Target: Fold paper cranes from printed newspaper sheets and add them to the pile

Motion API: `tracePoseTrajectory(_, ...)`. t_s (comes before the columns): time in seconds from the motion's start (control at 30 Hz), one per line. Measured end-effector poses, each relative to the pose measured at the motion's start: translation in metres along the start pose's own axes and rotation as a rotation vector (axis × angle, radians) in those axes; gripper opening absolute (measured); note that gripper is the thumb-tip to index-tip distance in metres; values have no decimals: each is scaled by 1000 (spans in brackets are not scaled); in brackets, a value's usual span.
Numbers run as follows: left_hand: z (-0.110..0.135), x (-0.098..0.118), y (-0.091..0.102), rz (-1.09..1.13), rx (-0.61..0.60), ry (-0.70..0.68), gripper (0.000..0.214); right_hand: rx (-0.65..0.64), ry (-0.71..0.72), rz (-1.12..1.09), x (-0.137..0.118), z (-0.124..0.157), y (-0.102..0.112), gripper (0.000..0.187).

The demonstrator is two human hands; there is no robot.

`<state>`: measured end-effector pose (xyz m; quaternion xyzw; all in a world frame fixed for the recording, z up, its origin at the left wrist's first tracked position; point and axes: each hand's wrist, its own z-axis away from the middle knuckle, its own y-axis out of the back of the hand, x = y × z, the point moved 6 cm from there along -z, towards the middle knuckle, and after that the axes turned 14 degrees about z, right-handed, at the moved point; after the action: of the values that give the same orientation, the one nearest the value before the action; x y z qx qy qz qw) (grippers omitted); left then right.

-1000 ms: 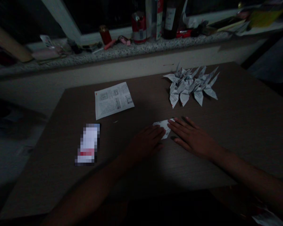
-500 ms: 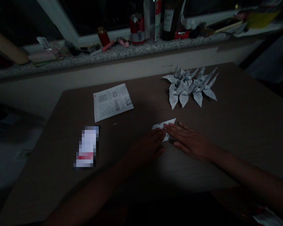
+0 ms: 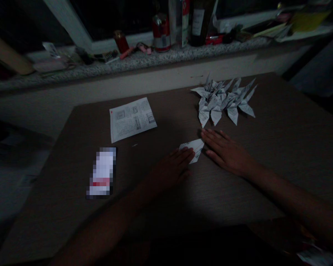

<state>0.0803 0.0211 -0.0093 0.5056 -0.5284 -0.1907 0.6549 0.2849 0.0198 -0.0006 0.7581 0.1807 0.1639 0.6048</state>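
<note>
A small folded piece of printed paper (image 3: 198, 147) lies flat on the brown table. My left hand (image 3: 176, 164) rests on its left part, fingers stretched out and covering some of it. At the paper's right corner, my right hand (image 3: 224, 153) lies with its fingers extended, the fingertips at or just past the edge; whether they touch it I cannot tell. Beyond my right hand stands a cluster of folded paper cranes (image 3: 224, 99) made from similar printed paper.
A printed sheet (image 3: 133, 120) lies at the table's back left. Nearer me on the left is a phone (image 3: 102, 171) with a blurred, lit screen. Behind the table, a granite windowsill (image 3: 161, 57) carries a red can (image 3: 161, 33), a dark bottle (image 3: 198, 26), a small jar (image 3: 121, 41) and clutter.
My right hand has slid outward to the right and away from me, off the middle of the folded paper, uncovering more of it. My left hand stays on the paper.
</note>
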Motion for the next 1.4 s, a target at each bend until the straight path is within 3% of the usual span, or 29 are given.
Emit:
tracePoseTrajectory(0.2, -3, -4, -2, -10, -34, -24, 63, 5, 116, -127, -20, -17, -5, 68)
tracePoseTrajectory(0.43, 0, -2, -3, -41, -43, -32, 65, -34, 172, -181, -20, -21, -25, 66)
tracePoseTrajectory(0.9, 45, 4, -3, -55, -37, 75, 68, -36, 166, -77, -28, -20, -19, 61)
tracePoseTrajectory(1.07, 46, 6, -1, -34, -27, 84, 66, -21, 155, -47, -35, -28, -6, 60)
tracePoseTrajectory(1.17, 44, 6, -1, -24, -20, 90, 65, 18, 227, -59, -46, -35, -3, 61)
tracePoseTrajectory(1.27, 44, 5, -1, -27, -20, 81, 64, 11, 317, -117, -53, -38, -11, 64)
tracePoseTrajectory(1.4, 45, 4, -3, -24, -16, 76, 65, -10, 314, -192, -51, -37, -24, 66)
